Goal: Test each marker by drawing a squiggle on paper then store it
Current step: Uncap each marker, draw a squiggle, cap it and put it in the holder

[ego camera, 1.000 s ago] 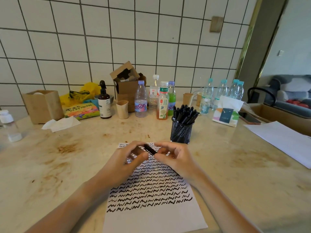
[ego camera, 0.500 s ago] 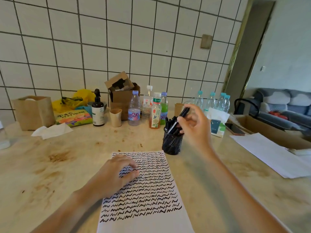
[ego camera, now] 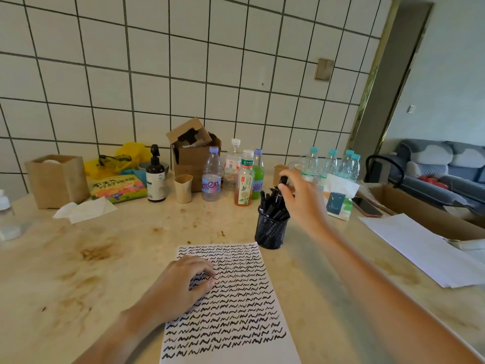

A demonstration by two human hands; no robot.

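Right-hand grip pinched on a black marker by its upper end, cap up, long axis close to upright with a slight lean, lower end down among the other markers. Directly beneath that grip, the black mesh cup, already crowded with markers, so any remaining travel looks to be straight down, with a gap between neighbours needed for the barrel. Whether the tip has bottomed out in the cup: cannot tell, hidden by the bundle. Left-hand grip holding nothing, fingers loosely curled and resting on the paper, pinning the sheet to the bench. Paper lying nearer the body than the right grip and to its left, just beside the cup, covered in rows of black squiggles with only a narrow white strip left at the near edge. Right hand clearly the nearer one to the cup; left well apart from it.
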